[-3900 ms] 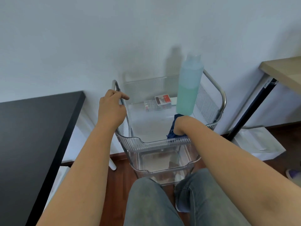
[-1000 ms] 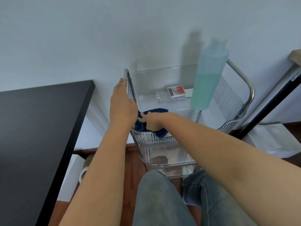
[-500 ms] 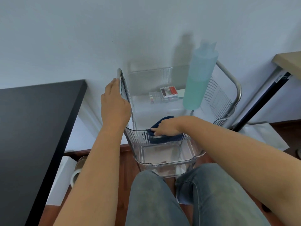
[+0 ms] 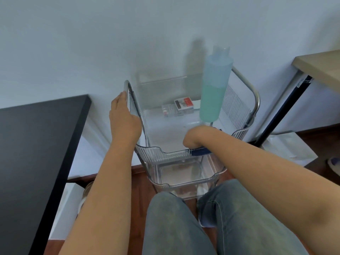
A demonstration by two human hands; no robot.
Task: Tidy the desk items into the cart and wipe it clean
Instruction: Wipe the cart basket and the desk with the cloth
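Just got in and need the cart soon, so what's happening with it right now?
A seated person is wiping the cart's top tray. Their right hand presses a dark blue cloth at the tray's near right corner, while the left hand rests against the left handle. A tall bottle of blue-green liquid and a small red and white box stand at the tray's back.

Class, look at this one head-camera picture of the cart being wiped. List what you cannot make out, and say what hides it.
- Right hand fingers: curled down into the top tray, hidden by the hand's own back.
- Blue cloth: only an edge shows under the wrist.
- Small box print: too small to read.
- Bottle cap: blurred against the wall.
- Left hand fingertips: hidden behind the cart handle.
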